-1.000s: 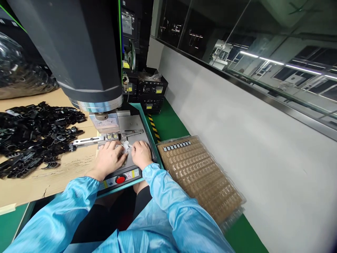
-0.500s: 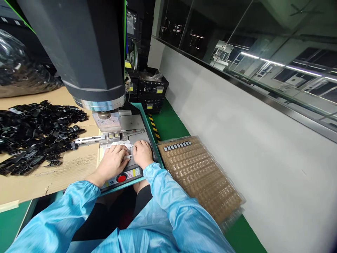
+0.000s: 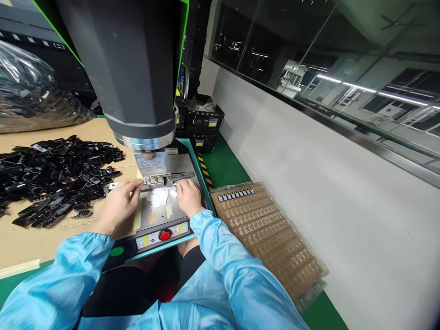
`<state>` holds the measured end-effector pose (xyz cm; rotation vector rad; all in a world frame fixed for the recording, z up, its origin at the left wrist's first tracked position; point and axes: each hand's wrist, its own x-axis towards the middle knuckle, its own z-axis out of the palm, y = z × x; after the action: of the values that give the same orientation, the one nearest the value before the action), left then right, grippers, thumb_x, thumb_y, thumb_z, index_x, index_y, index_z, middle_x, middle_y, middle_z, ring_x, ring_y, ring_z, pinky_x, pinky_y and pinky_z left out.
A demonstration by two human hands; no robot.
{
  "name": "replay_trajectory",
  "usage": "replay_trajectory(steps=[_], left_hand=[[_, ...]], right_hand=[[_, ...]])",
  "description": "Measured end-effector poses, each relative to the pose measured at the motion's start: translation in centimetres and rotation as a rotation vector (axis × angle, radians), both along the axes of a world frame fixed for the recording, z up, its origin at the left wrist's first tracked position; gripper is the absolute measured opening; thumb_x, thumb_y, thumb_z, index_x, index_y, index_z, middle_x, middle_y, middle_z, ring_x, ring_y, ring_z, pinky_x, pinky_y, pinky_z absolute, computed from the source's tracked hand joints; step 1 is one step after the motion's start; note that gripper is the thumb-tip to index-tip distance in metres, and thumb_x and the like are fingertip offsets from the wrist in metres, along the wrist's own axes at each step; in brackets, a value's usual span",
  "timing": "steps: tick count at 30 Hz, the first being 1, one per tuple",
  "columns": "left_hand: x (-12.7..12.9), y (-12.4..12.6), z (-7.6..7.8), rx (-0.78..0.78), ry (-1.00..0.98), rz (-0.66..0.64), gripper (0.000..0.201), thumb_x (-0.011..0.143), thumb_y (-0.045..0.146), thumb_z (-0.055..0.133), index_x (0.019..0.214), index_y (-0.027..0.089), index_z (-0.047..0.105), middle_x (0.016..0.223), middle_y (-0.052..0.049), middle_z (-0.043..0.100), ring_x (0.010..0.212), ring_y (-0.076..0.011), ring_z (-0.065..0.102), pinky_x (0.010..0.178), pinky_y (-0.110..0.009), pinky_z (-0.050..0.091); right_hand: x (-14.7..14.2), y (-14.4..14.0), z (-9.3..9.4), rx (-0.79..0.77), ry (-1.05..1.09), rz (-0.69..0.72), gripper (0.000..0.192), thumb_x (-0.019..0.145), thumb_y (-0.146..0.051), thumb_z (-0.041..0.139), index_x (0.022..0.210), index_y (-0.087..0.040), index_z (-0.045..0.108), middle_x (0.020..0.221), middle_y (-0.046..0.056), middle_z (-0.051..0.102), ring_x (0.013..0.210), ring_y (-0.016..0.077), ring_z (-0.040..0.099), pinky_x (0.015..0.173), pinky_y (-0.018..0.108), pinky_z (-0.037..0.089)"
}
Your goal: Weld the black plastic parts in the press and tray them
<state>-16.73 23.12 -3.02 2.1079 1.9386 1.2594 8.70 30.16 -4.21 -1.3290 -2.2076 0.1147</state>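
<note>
My left hand [image 3: 120, 204] is closed in a pinch at the left side of the metal fixture [image 3: 156, 179], covering most of the slide bar [image 3: 112, 186]. What its fingertips hold, if anything, is too small to make out. On the fixture's right, my right hand [image 3: 189, 198] is closed on a thin pale strip [image 3: 175, 184] that points toward the fixture. Between the hands, small white pieces [image 3: 160, 197] lie in a loose pile on the metal machine bed [image 3: 178, 213]. The press head [image 3: 149, 162] hangs just above the fixture.
A heap of black curved plastic parts [image 3: 58, 176] covers the cardboard [image 3: 79, 238] at left. To the right lies a clear tray [image 3: 264, 238] with several grey-black parts in its top row. A red button [image 3: 165, 235] sits on the machine front. Black bins [image 3: 202, 123] stand behind.
My left hand has left the white pieces and moved up and left to the fixture, uncovering the pile. My right hand has shifted slightly upward. The camera view has turned slightly left.
</note>
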Motion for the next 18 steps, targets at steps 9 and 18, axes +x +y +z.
replay_trajectory(steps=[9, 18], left_hand=[[1.7, 4.1, -2.6, -0.066, 0.033, 0.041, 0.038, 0.106, 0.046, 0.053, 0.109, 0.02, 0.08, 0.121, -0.012, 0.078, 0.111, -0.0291, 0.072, 0.103, -0.041, 0.056], [3.3, 3.0, -2.6, -0.179, 0.293, 0.082, 0.048, 0.109, 0.04, 0.044, 0.147, 0.021, 0.067, 0.148, -0.014, 0.067, 0.125, -0.0376, 0.06, 0.104, -0.052, 0.048]], right_hand=[[-5.2, 1.6, 0.8, 0.079, -0.246, 0.103, 0.024, 0.114, -0.027, 0.05, 0.117, -0.025, 0.074, 0.123, 0.01, 0.066, 0.113, 0.0275, 0.055, 0.092, 0.039, 0.047], [-5.9, 0.1, 1.7, 0.051, -0.29, 0.183, 0.041, 0.11, -0.027, 0.052, 0.15, -0.018, 0.059, 0.148, 0.013, 0.064, 0.128, 0.0303, 0.051, 0.102, 0.048, 0.046]])
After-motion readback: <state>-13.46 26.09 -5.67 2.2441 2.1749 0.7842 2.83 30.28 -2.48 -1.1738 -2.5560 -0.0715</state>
